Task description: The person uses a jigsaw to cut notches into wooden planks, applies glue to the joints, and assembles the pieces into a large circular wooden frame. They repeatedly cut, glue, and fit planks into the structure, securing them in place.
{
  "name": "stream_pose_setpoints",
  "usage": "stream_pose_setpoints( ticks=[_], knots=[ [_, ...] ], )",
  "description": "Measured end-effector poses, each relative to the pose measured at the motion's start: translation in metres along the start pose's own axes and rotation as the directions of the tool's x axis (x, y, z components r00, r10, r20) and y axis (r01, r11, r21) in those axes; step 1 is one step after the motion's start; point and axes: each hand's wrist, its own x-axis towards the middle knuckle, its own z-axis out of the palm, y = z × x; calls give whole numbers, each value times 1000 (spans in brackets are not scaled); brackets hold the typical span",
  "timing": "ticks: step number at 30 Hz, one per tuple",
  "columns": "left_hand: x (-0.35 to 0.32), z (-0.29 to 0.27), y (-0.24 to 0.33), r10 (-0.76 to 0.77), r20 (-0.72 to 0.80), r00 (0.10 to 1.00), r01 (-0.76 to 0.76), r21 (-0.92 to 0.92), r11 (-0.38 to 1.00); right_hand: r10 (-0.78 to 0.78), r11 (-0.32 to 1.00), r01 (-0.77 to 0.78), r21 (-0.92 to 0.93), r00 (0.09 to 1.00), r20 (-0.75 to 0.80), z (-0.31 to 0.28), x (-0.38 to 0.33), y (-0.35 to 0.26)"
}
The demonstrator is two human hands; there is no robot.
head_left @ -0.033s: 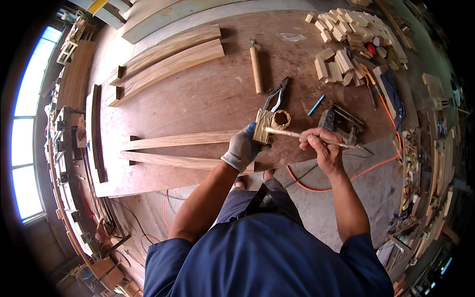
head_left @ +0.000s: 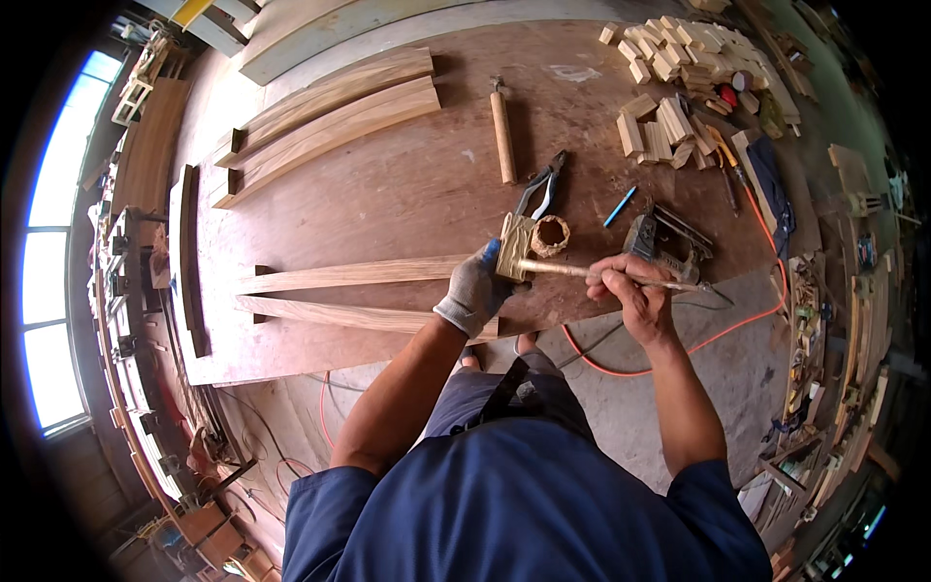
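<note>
My left hand [head_left: 471, 293], in a white glove with blue at the fingertips, is closed on a small wooden block [head_left: 514, 241]. Pale, wet-looking streaks cover the block's upper face. A thin-handled brush [head_left: 562, 268] lies in the grip of my bare right hand [head_left: 635, 294], its tip touching the block's lower part. Right beside the block stands a small round pot [head_left: 552, 236] with a crusted rim and dark inside. Pliers [head_left: 543, 186] with pale handles rest just beyond it.
Long wooden strips [head_left: 359, 275] lie left of my hands, and more long pieces [head_left: 335, 141] farther back. A hammer [head_left: 501, 136], a blue pen [head_left: 620, 207] and a nail gun [head_left: 669, 242] are on the table. Small blocks [head_left: 669, 126] are heaped at back right; an orange hose [head_left: 776, 301] hangs over the edge.
The brush tip has slid slightly nearer to me along the block's face. My left hand and the block have stayed almost in place.
</note>
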Motion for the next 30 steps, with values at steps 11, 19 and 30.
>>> stream_pose_setpoints(
  ticks=[11, 19, 30],
  knots=[
    [-10, 36, -10, 40, -53, 998, -29, 191, 981, -138, 990, 137, -17, 986, -97, -12, 28, 13],
    [-15, -4, -16, 112, -10, 994, -105, 270, 957, 35, 994, -39, 102, 999, 41, -13, 1, 5],
    [-100, -3, 38, 136, -35, 990, -116, 344, 932, 31, 968, -128, -214, 913, -407, 25, 47, 34]
  ],
)
